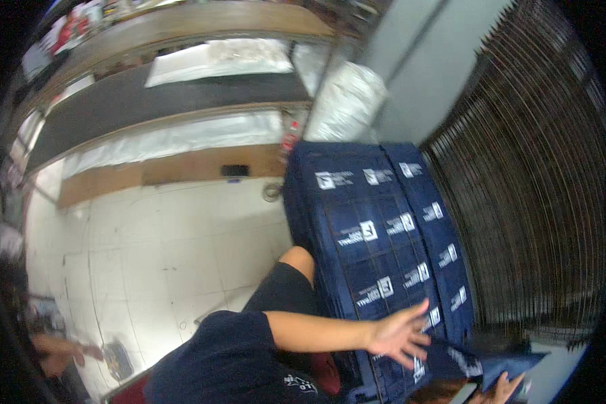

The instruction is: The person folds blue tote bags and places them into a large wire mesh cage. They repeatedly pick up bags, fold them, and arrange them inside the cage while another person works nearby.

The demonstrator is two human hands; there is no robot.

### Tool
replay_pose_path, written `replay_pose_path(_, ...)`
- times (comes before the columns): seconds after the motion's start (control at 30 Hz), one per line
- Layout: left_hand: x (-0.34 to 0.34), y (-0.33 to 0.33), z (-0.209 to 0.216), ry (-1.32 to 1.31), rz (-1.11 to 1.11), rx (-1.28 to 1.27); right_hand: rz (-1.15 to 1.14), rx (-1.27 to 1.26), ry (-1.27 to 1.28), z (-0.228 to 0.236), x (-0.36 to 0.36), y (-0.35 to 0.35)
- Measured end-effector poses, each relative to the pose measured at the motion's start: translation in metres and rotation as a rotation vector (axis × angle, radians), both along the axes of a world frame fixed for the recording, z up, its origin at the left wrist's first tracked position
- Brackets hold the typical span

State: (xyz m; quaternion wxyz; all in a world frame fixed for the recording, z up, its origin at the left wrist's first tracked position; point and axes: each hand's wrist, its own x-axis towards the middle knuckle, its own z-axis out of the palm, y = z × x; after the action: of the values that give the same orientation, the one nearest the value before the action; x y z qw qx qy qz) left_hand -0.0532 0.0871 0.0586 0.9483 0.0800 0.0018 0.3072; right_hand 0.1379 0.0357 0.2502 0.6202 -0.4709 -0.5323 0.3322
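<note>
My left arm reaches rightward across the view, and my left hand [398, 338] is open with its fingers spread. It is over the near end of a large stack of navy fabric pieces [347, 259] with repeated white prints; whether it touches the stack is hard to tell. By the lower right edge, my right hand [503, 389] is closed on the corner of a navy fabric piece [515, 365], which is lifted and slanted. Part of the right hand is cut off by the frame. My bent knee [299, 261] is beside the stack's left side.
A tall brown ribbed mass [518, 182] rises along the right. Behind the stack stands a white plastic bundle [350, 101]. Shelves [182, 101] with white sheets run across the back. A dark phone-like object [235, 171] lies beyond the tiled floor [175, 249]. Another person's hand [71, 351] shows at lower left.
</note>
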Motion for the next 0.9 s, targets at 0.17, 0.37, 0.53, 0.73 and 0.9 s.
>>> replay_pose_path(0.17, -0.019, 0.065, 0.03, 0.282, 0.304, -0.075, 0.005, -0.088, -0.058, -0.012, 0.004, 0.026)
replay_pose_path(0.37, -0.112, 0.183, 0.092, 0.533, 0.833, 0.204, 0.092, -0.146, 0.016, -0.008, -0.05, 0.142)
replay_pose_path(0.53, -0.192, 0.279, 0.102, 0.719, 1.135, 0.613, 0.41, -0.167, 0.088, -0.059, -0.094, 0.246)
replay_pose_path(0.73, -0.244, 0.309, 0.014, 1.012, 1.441, 0.667, 0.206, -0.367, 0.208, -0.193, -0.171, 0.304)
replay_pose_path(0.9, -0.296, 0.349, -0.097, 1.456, 1.238, 0.148, 0.254, -0.6, 0.164, -0.308, -0.239, 0.346)
